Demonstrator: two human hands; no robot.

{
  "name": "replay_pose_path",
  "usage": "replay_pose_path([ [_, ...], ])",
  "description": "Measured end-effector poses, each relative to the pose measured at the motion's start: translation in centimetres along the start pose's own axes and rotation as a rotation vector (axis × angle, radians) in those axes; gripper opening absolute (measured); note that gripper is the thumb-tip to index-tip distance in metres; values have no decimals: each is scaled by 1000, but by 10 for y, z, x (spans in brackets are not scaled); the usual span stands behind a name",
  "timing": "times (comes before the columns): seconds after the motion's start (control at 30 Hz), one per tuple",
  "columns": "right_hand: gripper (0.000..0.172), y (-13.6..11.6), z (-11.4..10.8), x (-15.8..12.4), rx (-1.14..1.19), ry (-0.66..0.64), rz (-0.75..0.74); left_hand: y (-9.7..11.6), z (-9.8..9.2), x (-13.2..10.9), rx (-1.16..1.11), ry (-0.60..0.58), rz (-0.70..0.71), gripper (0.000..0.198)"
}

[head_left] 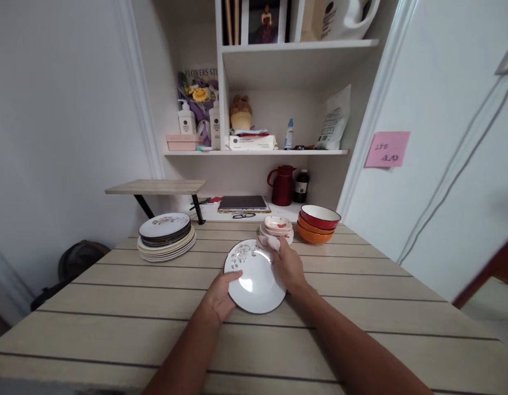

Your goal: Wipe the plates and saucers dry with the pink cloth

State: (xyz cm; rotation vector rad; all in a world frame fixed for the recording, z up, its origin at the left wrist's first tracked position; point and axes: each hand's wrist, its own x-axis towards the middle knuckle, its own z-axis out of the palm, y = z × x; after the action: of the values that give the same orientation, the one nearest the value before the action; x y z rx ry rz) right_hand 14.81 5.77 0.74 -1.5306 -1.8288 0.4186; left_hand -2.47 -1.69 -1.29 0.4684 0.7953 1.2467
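A white plate [258, 285] with a dark rim and a brown flower pattern is held up over the middle of the table, its face tilted toward me. My left hand [221, 293] grips its left edge, thumb on top and the other fingers underneath, hidden. My right hand [289, 266] is closed on a pale pink cloth [270, 242], which touches the plate's upper right rim. Just behind the plate stand small pinkish dishes [277, 224] in a stack. Orange and red bowls [319, 224] are stacked to their right.
At the left of the slatted table [155, 307], several plates [165, 236] are piled beside a small wooden riser [155, 187]. Along the back lie a dark notebook [243, 203] and glasses [244, 215], with a red jug [282, 185] and a dark bottle [302, 186] under the shelf.
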Motion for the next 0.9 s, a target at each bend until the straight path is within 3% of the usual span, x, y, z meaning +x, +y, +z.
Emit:
replay_pose_path([
  [0.13,46,-5,-16,6,-224,15,38,-4,6,1,-3,4,32,52],
  [0.23,51,-2,-32,7,-254,135,81,-8,10,1,-15,6,42,53],
  [0.33,45,5,-48,7,-122,339,114,-11,9,3,-19,38,32,53],
  [0.43,44,6,-53,7,84,477,-21,-12,6,4,-32,58,48,52],
  [0.5,48,0,-46,3,143,425,-216,-12,5,4,-41,57,60,50],
  [0.53,51,-4,-40,-1,122,340,-321,-13,5,5,-48,50,70,49],
  [0.63,71,-16,-20,-14,-152,-124,-524,-15,4,9,-78,17,102,43],
  [0.7,88,-19,-13,-20,-252,-376,-526,-16,2,12,-96,0,112,39],
  [0.73,92,-17,-13,-21,-257,-439,-514,-17,2,13,-103,-4,112,38],
  [0.8,86,-13,-17,-18,-210,-438,-482,-17,2,14,-113,-14,116,38],
  [0.9,64,-6,-26,-10,-65,-227,-425,-16,5,11,-119,-29,122,38],
])
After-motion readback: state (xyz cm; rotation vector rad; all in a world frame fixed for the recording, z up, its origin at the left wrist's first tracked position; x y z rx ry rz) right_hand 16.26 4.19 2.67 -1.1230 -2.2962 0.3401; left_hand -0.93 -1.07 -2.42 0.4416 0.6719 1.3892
